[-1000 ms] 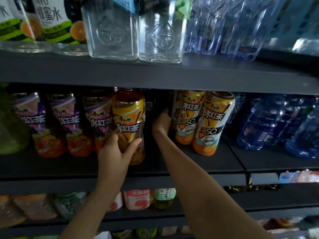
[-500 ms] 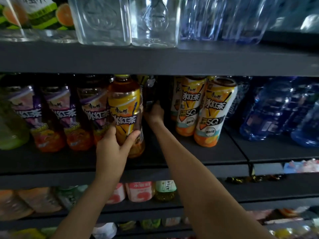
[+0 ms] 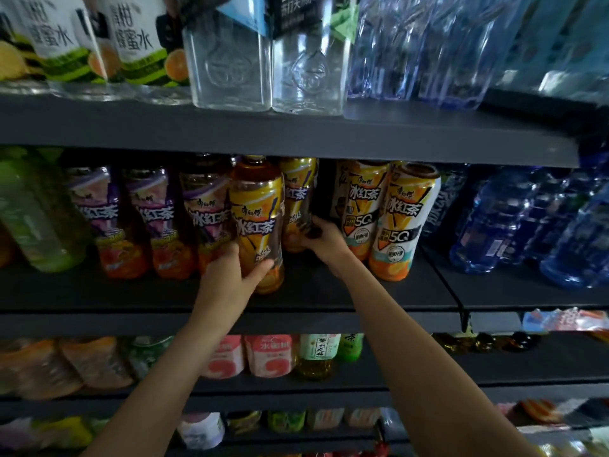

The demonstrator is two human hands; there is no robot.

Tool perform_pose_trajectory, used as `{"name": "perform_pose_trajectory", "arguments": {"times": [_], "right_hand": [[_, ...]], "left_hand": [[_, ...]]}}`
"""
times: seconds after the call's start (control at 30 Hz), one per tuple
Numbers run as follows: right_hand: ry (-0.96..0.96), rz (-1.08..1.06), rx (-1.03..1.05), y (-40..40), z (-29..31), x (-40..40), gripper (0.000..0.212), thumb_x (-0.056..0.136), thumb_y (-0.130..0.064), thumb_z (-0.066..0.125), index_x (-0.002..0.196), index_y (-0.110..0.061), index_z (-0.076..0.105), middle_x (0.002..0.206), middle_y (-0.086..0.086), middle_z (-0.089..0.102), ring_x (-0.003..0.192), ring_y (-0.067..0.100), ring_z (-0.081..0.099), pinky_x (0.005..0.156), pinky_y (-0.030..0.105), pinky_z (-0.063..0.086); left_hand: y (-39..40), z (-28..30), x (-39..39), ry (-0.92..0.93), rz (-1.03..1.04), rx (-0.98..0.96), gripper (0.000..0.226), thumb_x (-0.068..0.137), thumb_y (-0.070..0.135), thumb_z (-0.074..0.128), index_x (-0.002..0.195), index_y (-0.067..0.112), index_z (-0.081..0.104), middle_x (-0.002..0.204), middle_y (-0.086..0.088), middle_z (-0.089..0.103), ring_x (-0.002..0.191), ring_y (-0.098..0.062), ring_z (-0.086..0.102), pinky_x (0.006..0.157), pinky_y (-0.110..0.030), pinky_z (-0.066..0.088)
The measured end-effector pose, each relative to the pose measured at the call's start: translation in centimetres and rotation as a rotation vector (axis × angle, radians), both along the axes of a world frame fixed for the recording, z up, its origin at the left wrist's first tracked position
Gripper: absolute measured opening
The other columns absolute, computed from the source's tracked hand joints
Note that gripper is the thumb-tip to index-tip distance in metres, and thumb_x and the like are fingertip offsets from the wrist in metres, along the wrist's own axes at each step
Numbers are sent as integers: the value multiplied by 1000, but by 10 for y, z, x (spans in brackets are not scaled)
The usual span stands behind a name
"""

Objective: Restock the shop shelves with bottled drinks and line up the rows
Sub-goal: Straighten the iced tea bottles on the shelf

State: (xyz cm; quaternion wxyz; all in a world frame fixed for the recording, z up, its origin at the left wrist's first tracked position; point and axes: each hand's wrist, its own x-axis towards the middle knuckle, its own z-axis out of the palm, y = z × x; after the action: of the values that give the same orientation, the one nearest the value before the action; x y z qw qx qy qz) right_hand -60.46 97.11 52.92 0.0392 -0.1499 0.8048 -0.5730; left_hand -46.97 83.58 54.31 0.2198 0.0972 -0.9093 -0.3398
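Dark shelf (image 3: 296, 301): upright iced-tea bottle (image 3: 257, 222).

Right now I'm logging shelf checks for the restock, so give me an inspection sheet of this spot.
Surface: dark middle shelf, front strip bare beside the hands.
Job's things: front iced tea bottle upright near the edge; second iced tea bottle behind it to the right.
Clutter: purple-label bottles, white-label tea bottles, blue water bottles.
Hands: left hand grips the front bottle; right hand holds the second, fingers curled.
Cables: nothing seen.
Surroundings: clear bottles above.
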Motion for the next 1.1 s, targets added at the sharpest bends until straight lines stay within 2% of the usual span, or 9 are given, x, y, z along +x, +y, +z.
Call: {"name": "perform_pose_trajectory", "arguments": {"times": [0.1, 0.2, 0.33, 0.47, 0.53, 0.67, 0.77, 0.93, 1.1], "right_hand": [[-2, 32, 47, -2, 5, -3, 48, 81, -14, 71, 126, -11, 54, 123, 8, 61, 113, 21, 55, 98, 31, 43], [22, 56, 70, -6, 4, -3, 45, 83, -10, 67, 126, -9, 54, 125, 10, 60, 116, 23, 54, 101, 35, 42], [19, 87, 79, -11, 3, 0, 45, 86, -6, 61, 130, -6, 50, 127, 14, 58, 119, 26, 52, 104, 39, 41], [123, -29, 179, -6, 5, 12, 49, 89, -15, 60, 135, -9, 44, 131, 11, 55, 123, 25, 49, 100, 32, 40], [147, -81, 106, 0, 5, 27, 51, 89, -18, 60, 136, -9, 41, 133, 9, 53, 124, 21, 48, 98, 26, 39], [50, 97, -116, 6, 5, 64, 46, 93, -11, 52, 137, -8, 39, 128, 5, 52, 117, 13, 50, 94, 18, 43], [-67, 168, -197, 3, 11, 77, 55, 92, -13, 55, 142, -12, 32, 126, -3, 49, 117, 13, 51, 96, 24, 45], [-30, 81, -98, -10, 21, 71, 87, 79, -23, 73, 147, -17, 20, 140, 1, 43, 128, 14, 42, 107, 36, 39], [37, 27, 8, -17, 19, 70, 78, 77, -20, 74, 142, -11, 31, 131, 6, 54, 121, 19, 51, 102, 36, 44]], "left_hand": [[-4, 0, -1, -86, -18, 19, 47, 86, 37, 58, 122, 8, 47, 122, -10, 57, 113, -24, 54, 93, -33, 45], [-3, 2, -8, -87, -48, 58, 48, 86, 35, 59, 123, 6, 47, 123, -11, 57, 116, -25, 53, 97, -35, 44], [2, 6, -17, -112, -79, 72, 47, 88, 33, 57, 123, 4, 45, 127, -12, 55, 120, -27, 50, 98, -33, 40], [7, 4, -18, -92, -88, 98, 48, 90, 31, 55, 128, 5, 41, 133, -10, 50, 125, -25, 45, 99, -28, 35], [10, -2, -13, -50, -63, 98, 51, 91, 29, 54, 133, 5, 38, 135, -10, 49, 126, -24, 44, 100, -27, 35], [15, -14, -5, 34, -20, 134, 59, 91, 24, 55, 141, 7, 30, 139, -10, 46, 130, -23, 41, 105, -31, 34], [14, -14, -9, 37, -67, 161, 59, 90, 22, 57, 142, 9, 32, 137, -8, 48, 129, -24, 43, 105, -34, 38], [14, -12, -10, 48, -139, 192, 56, 90, 18, 56, 140, 7, 33, 134, -10, 51, 124, -25, 48, 99, -28, 38], [12, -20, -6, 105, -109, 123, 56, 89, 13, 57, 140, 7, 34, 125, -15, 58, 112, -30, 56, 95, -37, 45]]}}
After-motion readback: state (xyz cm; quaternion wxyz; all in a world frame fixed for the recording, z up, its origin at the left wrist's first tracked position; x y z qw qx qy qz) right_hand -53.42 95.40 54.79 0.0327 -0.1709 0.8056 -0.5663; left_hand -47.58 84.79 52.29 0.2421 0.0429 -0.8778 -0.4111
